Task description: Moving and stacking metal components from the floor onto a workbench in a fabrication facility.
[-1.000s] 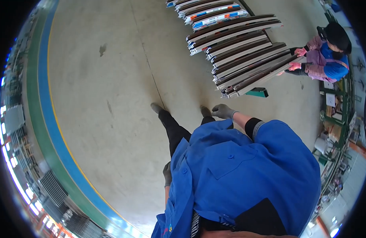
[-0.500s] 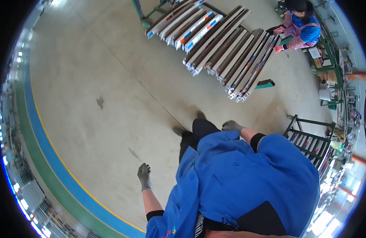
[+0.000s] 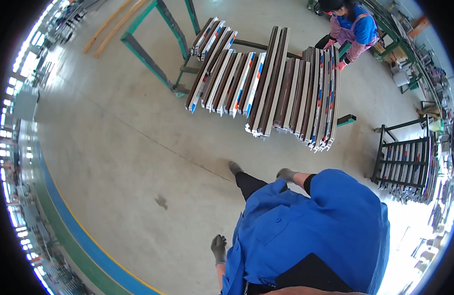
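My left hand [image 3: 218, 249], in a grey work glove, hangs at my left side over the bare floor. Its fingers are loosely curled and nothing shows in them. Beside my right thigh is my right hand [image 3: 286, 174], gloved alike; its fingertips are hidden behind the back of the hand. Both hands are apart from any object. Ahead of me, long brown and grey profiles [image 3: 264, 101] lie side by side on a green rack [image 3: 180, 91], some with red, blue and white film. Their near ends are uneven.
At the rack's far right, a co-worker [image 3: 357, 29] in pink gloves touches the profiles. A dark green cart [image 3: 403, 160] loaded with strips stands at right. Two wooden strips [image 3: 109, 29] lie far left. A blue and green floor band [image 3: 81, 231] curves along the left.
I have stepped forward and turned right; the rack now appears more upright and nearer the middle. My left hand has swung back toward my body. The co-worker stays by the profiles.
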Tool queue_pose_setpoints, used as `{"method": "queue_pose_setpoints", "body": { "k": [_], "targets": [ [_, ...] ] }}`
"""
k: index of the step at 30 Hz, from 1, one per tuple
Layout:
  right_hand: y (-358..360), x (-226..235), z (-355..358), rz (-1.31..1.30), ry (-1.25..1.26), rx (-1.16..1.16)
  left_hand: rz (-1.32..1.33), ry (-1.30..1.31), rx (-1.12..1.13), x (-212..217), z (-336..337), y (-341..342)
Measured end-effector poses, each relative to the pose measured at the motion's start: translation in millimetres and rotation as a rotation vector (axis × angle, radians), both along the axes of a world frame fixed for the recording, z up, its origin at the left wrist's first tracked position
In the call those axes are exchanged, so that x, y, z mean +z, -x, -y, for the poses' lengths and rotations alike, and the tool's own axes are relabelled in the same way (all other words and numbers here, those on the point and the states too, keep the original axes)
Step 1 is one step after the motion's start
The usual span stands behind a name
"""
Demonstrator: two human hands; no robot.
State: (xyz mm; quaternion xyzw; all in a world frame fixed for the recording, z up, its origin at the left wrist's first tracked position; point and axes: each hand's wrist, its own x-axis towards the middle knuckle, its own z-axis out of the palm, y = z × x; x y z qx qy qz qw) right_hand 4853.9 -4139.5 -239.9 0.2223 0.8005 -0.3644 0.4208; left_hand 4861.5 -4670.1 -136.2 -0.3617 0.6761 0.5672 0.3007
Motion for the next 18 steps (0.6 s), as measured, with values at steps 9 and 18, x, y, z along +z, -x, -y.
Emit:
{"method": "queue_pose_setpoints", "body": {
  "k": [9, 18],
  "targets": [
    [267, 39, 57, -0.245, 0.070, -0.177, -0.004, -0.051, -0.064, 31, 42, 174],
    [376, 35, 103, -0.174, -0.014, -0.403, -0.032, -0.155, -0.146, 3, 103, 424]
  ]
}}
